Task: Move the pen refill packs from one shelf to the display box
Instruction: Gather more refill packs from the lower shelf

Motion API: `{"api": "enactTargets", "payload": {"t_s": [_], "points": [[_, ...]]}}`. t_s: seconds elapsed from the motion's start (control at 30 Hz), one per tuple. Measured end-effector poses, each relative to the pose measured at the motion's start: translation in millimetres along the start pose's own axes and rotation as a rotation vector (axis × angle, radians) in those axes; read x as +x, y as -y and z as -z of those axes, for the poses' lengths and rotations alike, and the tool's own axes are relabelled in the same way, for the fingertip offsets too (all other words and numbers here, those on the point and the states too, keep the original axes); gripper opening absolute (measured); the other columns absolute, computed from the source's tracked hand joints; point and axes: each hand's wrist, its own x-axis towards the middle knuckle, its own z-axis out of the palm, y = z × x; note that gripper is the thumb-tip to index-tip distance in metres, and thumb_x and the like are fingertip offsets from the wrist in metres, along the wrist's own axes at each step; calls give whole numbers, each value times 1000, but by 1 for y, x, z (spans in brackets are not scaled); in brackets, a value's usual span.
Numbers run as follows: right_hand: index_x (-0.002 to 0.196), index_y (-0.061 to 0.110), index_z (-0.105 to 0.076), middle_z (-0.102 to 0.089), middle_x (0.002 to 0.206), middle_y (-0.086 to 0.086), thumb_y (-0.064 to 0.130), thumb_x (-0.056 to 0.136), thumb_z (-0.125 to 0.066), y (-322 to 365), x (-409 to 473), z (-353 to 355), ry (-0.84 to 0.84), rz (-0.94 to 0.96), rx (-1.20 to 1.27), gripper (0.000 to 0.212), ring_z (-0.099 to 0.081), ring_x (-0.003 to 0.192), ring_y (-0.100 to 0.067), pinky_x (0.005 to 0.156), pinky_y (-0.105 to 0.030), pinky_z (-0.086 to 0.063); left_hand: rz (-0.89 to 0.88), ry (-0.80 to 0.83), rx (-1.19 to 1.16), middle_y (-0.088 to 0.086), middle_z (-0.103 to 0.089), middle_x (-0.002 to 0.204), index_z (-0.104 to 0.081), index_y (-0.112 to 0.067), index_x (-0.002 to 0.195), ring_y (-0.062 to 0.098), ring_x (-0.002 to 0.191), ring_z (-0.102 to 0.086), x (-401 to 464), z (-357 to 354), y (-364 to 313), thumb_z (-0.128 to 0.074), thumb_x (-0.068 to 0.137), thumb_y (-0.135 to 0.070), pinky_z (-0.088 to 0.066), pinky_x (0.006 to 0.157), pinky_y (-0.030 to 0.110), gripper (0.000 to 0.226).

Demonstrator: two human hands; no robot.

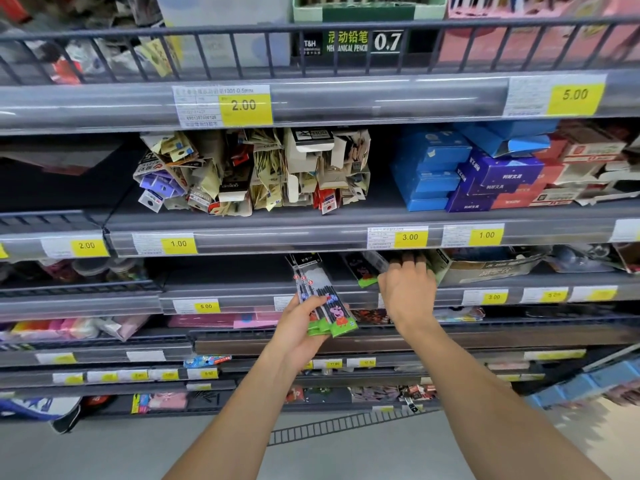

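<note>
The refill packs were a small fanned bunch of long, narrow clear sleeves with dark refills inside, red round stickers near the top, and bright green bottoms carrying a pink cartoon pig. They sat in the left hand, tilted with their tops leaning up and to the left, right in front of the shelf edge with its yellow price tags. That hand held them low down, thumb across the front near the green ends, fingers curled behind, palm turned up, forearm rising from below.

Just to the right of that grip, another pack lay on the shelf, dark with a green end poking out toward the front. The right hand was over it and beyond, palm down, wrist bent, knuckles toward the camera, fingers reaching back into the shelf. Whether those fingers had closed on anything, I couldn't tell; their tips were tucked out of sight in the shadow.

Further right of that hand sat a cardboard display box, lying open-fronted on the same shelf level, touching or nearly touching the fingers.
</note>
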Motion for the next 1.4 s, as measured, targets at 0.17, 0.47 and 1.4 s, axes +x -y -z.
{"api": "enactTargets", "payload": {"t_s": [0.17,0.47,1.4], "points": [[75,3,-62,-57,77,-15,7,84,-71,4,-15,-5,-243,99,201,13,-57,53,-29,42,-32,-41,-21,-17,49,20,-77,120,-60,-15,132,34,103,-78,3,-8,7,-64,99,1,-65,76,47,36],[89,3,-68,-64,93,-9,9,89,-69,37,-73,-4,-419,158,531,6,-62,71,-22,58,-33,-55,-8,81,-14,24,-68,134,-46,-9,152,33,110,-68,6,-31,13,-53,104,-9,-57,91,46,48],[98,27,-80,-77,83,-3,22,92,-73,-77,-148,92,188,-428,1537,10,-70,77,-10,72,-21,-53,169,472,293,22,-77,119,-78,-4,118,35,100,-78,-53,-78,63,-92,71,-20,-64,78,41,52]]}}
